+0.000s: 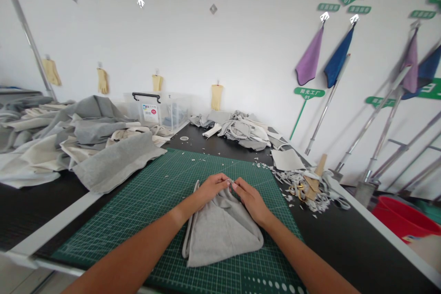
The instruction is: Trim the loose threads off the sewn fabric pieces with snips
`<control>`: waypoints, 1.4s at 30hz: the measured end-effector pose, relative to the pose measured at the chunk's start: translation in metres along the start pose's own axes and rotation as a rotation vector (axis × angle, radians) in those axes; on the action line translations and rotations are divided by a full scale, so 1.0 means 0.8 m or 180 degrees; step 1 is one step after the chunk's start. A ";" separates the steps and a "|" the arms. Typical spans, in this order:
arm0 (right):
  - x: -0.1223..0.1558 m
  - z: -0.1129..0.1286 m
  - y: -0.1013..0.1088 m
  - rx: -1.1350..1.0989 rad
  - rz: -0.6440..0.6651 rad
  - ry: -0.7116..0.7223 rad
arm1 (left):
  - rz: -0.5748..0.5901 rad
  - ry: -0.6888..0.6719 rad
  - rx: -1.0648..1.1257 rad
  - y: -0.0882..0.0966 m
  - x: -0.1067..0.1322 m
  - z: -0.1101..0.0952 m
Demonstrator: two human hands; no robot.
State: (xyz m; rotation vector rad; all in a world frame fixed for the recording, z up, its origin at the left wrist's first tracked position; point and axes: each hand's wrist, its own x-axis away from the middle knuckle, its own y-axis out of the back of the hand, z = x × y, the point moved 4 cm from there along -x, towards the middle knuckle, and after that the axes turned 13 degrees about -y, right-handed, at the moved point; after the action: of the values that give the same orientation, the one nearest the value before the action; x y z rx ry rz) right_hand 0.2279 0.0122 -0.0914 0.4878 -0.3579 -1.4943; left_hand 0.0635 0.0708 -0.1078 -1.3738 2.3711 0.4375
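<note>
A grey fabric piece (222, 234) lies folded on the green cutting mat (138, 220), its near edge spread and its far end gathered up. My left hand (215, 187) pinches the gathered far edge from the left. From the right, my right hand (250, 197) pinches the same edge, thumb and fingers pressed together. The fingertips of both hands almost meet there. Part of the cloth is hidden under my hands.
To the left is a big heap of grey and cream cloth (93, 121), beside a clear plastic box (179, 112). More cloth pieces (243, 131) lie at the back. Fabric scraps (315, 188) cover the mat's right edge. A red bucket (404, 216) stands at the far right.
</note>
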 end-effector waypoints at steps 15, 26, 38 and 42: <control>-0.001 -0.003 -0.003 0.0159 0.0012 0.0194 | 0.0008 0.0003 0.0091 -0.001 0.001 0.001; -0.005 -0.007 -0.002 0.0080 -0.0241 -0.0013 | 0.0126 -0.0052 0.0158 -0.006 0.003 -0.011; -0.014 -0.025 0.009 0.1384 -0.0756 -0.0547 | 0.0125 -0.0068 -0.0160 -0.005 0.003 -0.008; -0.013 -0.026 0.009 0.1230 -0.0752 -0.0528 | 0.0167 -0.0107 -0.0197 -0.006 0.003 -0.006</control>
State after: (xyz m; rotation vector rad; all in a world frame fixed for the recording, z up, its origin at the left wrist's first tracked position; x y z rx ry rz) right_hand 0.2439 0.0248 -0.1047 0.7331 -0.7487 -1.7069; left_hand 0.0659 0.0648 -0.1052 -1.3227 2.3892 0.5485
